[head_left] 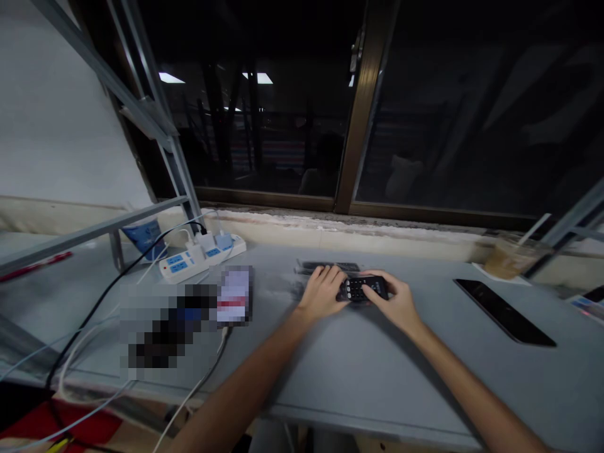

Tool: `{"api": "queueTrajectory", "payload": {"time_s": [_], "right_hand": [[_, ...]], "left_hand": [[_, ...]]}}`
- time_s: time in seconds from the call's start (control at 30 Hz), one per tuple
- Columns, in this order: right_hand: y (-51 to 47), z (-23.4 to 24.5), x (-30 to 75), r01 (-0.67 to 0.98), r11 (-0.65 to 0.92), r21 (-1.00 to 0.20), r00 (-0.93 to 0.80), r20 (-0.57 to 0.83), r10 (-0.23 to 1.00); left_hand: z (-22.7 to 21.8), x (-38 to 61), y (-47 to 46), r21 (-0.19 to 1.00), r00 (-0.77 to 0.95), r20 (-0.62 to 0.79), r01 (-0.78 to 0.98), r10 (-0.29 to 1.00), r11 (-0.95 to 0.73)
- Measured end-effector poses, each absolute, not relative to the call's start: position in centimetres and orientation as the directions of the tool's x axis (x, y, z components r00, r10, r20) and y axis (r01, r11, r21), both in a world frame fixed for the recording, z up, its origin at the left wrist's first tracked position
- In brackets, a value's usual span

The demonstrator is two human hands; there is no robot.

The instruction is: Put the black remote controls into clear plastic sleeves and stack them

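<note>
Between my hands is a small black handheld device with rows of buttons [357, 288], perhaps a calculator or a remote control. My right hand [394, 296] grips its right end, with the thumb across the face and the fingers behind the far edge. My left hand [324, 292] is bent over the left end, covering part of it; the fingertips point away from me. Just beyond the left hand lies a dark, flat, smeared item [349, 267], whose kind I cannot make out.
A white power strip [202, 255] with plugs and cables stands at the back left. Nearer lies a pixelated phone [233, 294] on a cable. On the right are a dark phone or tablet [507, 313] and a drink cup with a straw [507, 258]. Metal frame posts [182, 170] rise beside the window.
</note>
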State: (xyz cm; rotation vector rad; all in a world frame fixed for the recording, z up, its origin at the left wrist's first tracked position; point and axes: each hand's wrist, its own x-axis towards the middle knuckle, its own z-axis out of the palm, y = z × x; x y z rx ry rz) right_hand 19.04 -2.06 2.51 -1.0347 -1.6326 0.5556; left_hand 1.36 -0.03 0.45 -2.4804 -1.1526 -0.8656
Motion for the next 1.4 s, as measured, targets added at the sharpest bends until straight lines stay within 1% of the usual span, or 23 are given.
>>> {"api": "queueTrajectory", "payload": {"time_s": [0.07, 0.13, 0.23, 0.3, 0.43, 0.5, 0.6, 0.73, 0.83, 0.93, 1.13, 1.2, 1.27, 1.4], "right_hand": [[-2.2, 2.2, 18.7, 0.247, 0.427, -0.870, -0.088, 0.419, 0.904], [-2.1, 2.1, 18.5, 0.188, 0.365, -0.912, -0.104, 0.352, 0.930], [-1.9, 2.0, 18.3, 0.179, 0.368, -0.912, -0.127, 0.350, 0.928], [-1.8, 1.9, 18.2, 0.145, 0.351, -0.925, -0.168, 0.327, 0.930], [-1.8, 1.7, 17.8, 0.016, 0.216, -0.976, -0.273, 0.203, 0.940], [-1.8, 1.7, 17.7, -0.013, 0.173, -0.985, -0.286, 0.170, 0.943], [-1.6, 1.8, 17.9, -0.047, 0.151, -0.987, -0.235, 0.158, 0.959], [-0.9, 2.4, 18.8, -0.130, 0.159, -0.979, -0.041, 0.166, 0.985], [-0.2, 2.9, 19.8, -0.215, 0.152, -0.965, 0.085, 0.137, 0.987], [0.2, 3.3, 20.6, -0.278, 0.080, -0.957, 0.043, 0.070, 0.997], [0.9, 3.1, 21.3, -0.339, -0.028, -0.940, -0.098, 0.005, 0.995], [1.3, 2.7, 21.6, -0.354, -0.075, -0.932, -0.149, -0.023, 0.989], [1.6, 2.3, 22.1, -0.341, -0.090, -0.936, -0.174, -0.031, 0.984], [1.6, 1.7, 22.6, -0.233, -0.032, -0.972, -0.164, 0.007, 0.986]], "left_hand": [[0.4, 1.4, 0.0, 0.010, 0.504, 0.601, 0.772, 0.620, -0.636], [0.5, 1.3, 0.0, 0.019, 0.497, 0.592, 0.779, 0.635, -0.627], [0.6, 1.3, 0.0, 0.009, 0.497, 0.599, 0.780, 0.628, -0.625], [0.6, 1.3, 0.0, 0.003, 0.507, 0.601, 0.771, 0.617, -0.637], [0.2, 1.3, 0.3, 0.018, 0.512, 0.611, 0.754, 0.604, -0.657], [0.1, 1.3, 0.4, 0.036, 0.500, 0.627, 0.748, 0.598, -0.663], [0.2, 1.0, 0.6, 0.075, 0.455, 0.641, 0.765, 0.618, -0.640], [0.8, 0.3, 0.6, 0.134, 0.359, 0.636, 0.820, 0.684, -0.556], [1.0, 0.0, 0.7, 0.108, 0.343, 0.615, 0.855, 0.710, -0.507], [0.7, 0.1, 1.0, 0.086, 0.370, 0.604, 0.850, 0.706, -0.519], [-0.1, 0.2, 1.6, 0.166, 0.323, 0.620, 0.837, 0.715, -0.522], [-0.1, 0.0, 1.7, 0.158, 0.330, 0.611, 0.840, 0.720, -0.519], [-0.1, -0.1, 1.7, 0.140, 0.342, 0.609, 0.842, 0.716, -0.521], [0.0, -0.2, 1.6, 0.094, 0.380, 0.620, 0.833, 0.686, -0.546]]}}
